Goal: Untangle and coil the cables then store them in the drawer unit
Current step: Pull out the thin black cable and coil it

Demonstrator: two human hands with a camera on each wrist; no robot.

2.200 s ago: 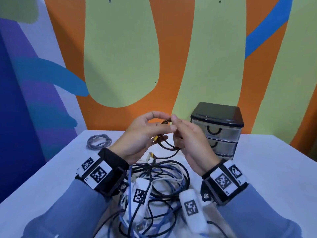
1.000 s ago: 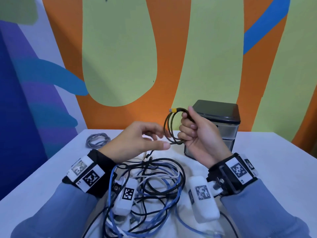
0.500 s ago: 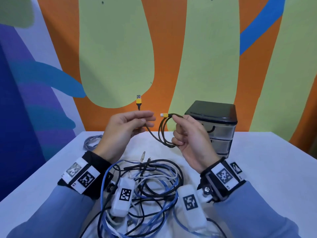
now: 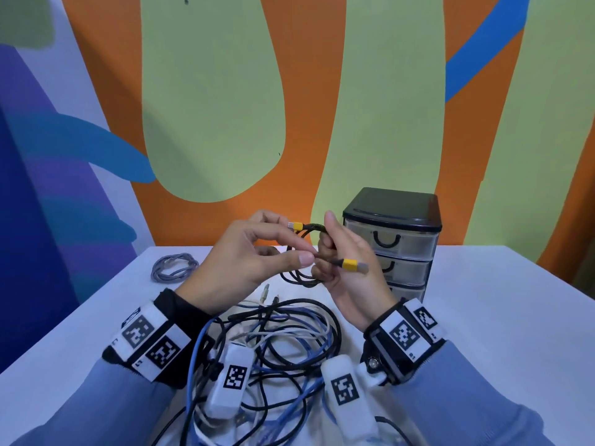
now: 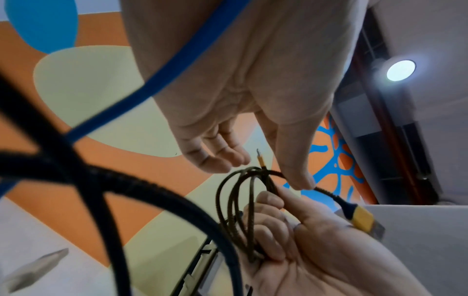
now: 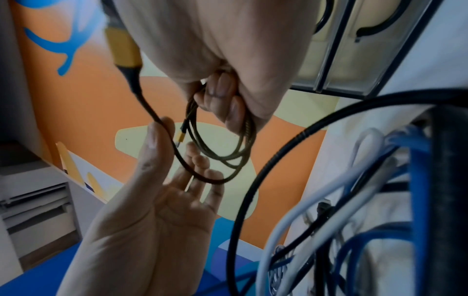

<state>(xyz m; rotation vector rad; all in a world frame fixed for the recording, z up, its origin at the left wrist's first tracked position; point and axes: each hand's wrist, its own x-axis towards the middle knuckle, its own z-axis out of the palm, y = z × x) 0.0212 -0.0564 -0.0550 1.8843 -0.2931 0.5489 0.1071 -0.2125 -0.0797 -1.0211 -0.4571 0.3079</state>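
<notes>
Between my hands, my right hand (image 4: 349, 268) clamps the braided cable (image 4: 301, 278) coil while my left hand (image 4: 244, 262) pinches its tail, whose loose yellow plug (image 4: 350, 264), if dropped, could spring the loops into the tangle (image 4: 273, 342) below.

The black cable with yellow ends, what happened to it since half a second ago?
The left hand brought the loose end across to the coil in the right hand, so its yellow plug now points right, not up. The right hand still grips the black cable. The drawer unit stayed closed.
</notes>
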